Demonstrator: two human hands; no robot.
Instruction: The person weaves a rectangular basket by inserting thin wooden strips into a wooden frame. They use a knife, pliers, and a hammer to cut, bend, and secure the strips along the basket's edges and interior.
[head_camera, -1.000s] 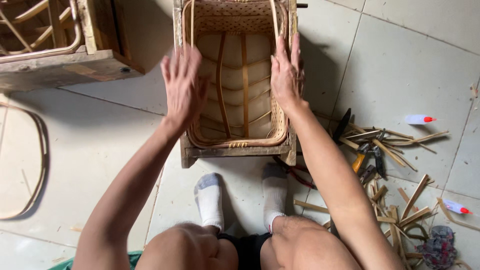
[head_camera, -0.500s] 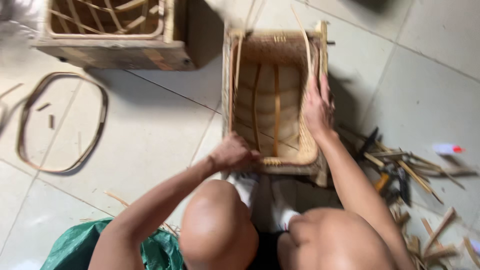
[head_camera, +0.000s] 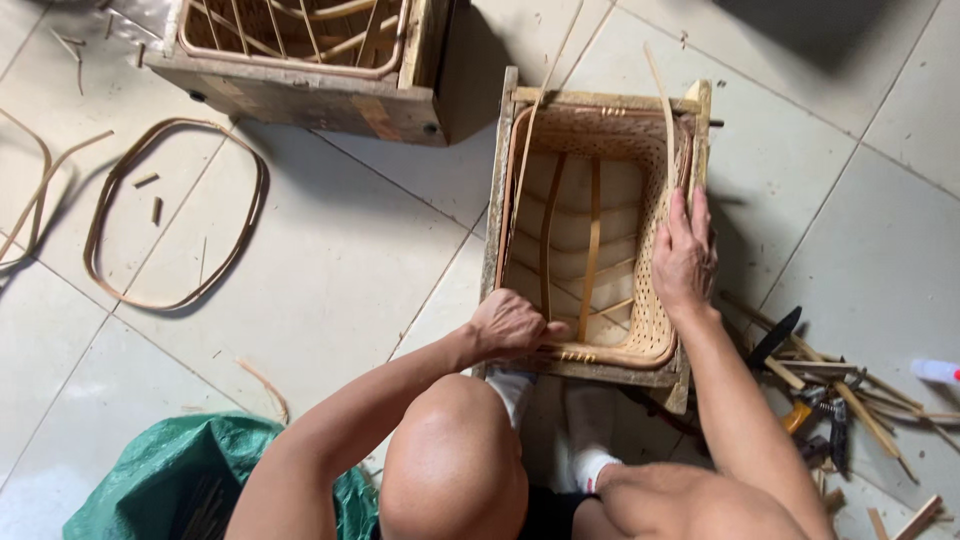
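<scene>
On a pale tiled floor (head_camera: 330, 290), a half-woven rattan basket (head_camera: 590, 240) sits inside a wooden frame (head_camera: 497, 200) just ahead of the person's knees. The left hand (head_camera: 508, 325) curls closed over the basket's rim at 7 o'clock; the right hand (head_camera: 682, 255) lies flat on the woven wall at 3 o'clock, fingers together. At 11 o'clock a second framed basket (head_camera: 300, 60) is cut off by the top edge. A rattan hoop (head_camera: 100, 215) lies at 9 o'clock. Scattered strips and what may be pliers (head_camera: 815, 410) sit at 4 o'clock, and a green sack (head_camera: 160, 470) is partly hidden at 7.
</scene>
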